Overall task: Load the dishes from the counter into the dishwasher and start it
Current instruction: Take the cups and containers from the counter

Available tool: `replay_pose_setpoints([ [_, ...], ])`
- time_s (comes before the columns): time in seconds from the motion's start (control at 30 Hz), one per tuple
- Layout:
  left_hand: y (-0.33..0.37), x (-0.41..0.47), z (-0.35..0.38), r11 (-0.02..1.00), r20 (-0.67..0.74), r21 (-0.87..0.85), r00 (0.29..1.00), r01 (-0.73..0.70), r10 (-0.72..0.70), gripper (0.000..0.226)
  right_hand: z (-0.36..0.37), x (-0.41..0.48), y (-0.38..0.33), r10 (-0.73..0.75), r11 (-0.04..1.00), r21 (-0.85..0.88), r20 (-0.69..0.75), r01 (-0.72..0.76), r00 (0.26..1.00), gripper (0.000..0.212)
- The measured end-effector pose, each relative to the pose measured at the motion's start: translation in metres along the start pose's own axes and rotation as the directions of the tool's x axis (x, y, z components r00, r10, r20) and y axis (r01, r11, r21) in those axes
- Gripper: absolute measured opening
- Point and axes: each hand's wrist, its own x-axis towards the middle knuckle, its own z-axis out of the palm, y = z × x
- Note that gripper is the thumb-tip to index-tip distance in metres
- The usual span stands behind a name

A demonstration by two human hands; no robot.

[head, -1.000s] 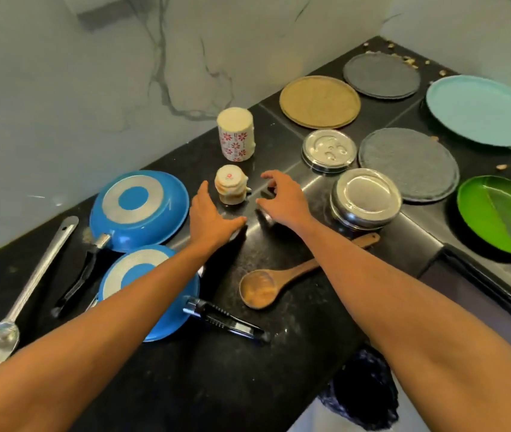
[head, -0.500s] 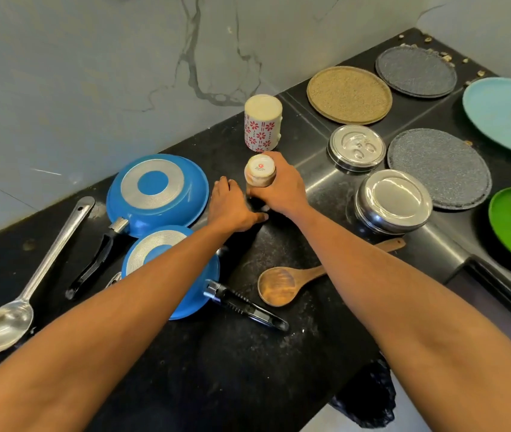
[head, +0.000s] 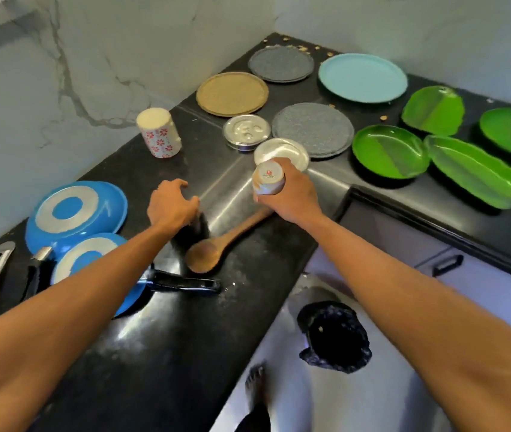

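Head cam, looks down, close over counter (head: 166, 363).

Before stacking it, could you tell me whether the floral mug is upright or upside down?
Upside down: the white floral-patterned mug stands with its flat base facing up.

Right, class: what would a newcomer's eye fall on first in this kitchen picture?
Probably the right hand in the middle, lifting a small cup upside down off the counter. Next, the bright green dishes along the right edge, and the two blue pans lying face down at the left. The left hand hovers empty near a wooden spoon.
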Motion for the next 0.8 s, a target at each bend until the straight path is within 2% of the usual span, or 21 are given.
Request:
replay_pose_setpoints([
  [0.1,0.050,-0.039,0.017,0.986,-0.030,-0.116,0.993,-0.117,0.114,0.027,-0.044,-0.043,0.028,0.025,1.000,-0.007,-0.065,-0.025,0.998,0.074],
  [0.23,0.129,-0.110,0.049,0.945,-0.002,-0.147,0.956,-0.292,0.294,0.019,-0.103,-0.115,0.074,0.087,0.996,-0.004,-0.174,-0.089,0.981,0.072],
  [0.37,0.192,-0.194,0.101,0.908,0.118,-0.198,0.911,-0.369,0.395,0.012,-0.160,-0.199,0.130,0.195,0.979,-0.007,-0.251,-0.203,0.948,0.067],
  [0.5,0.251,-0.302,0.173,0.877,0.272,-0.189,0.834,-0.442,0.479,0.011,-0.230,-0.310,0.203,0.335,0.933,-0.017,-0.321,-0.359,0.886,0.067],
  [0.67,0.295,-0.416,0.256,0.800,0.457,-0.158,0.675,-0.579,0.579,0.014,-0.290,-0.440,0.275,0.553,0.817,0.110,-0.428,-0.566,0.715,0.069],
  [0.8,0.337,-0.492,0.302,0.685,0.573,-0.138,0.506,-0.715,0.644,0.016,-0.327,-0.526,0.319,0.704,0.681,0.273,-0.498,-0.679,0.506,0.064],
])
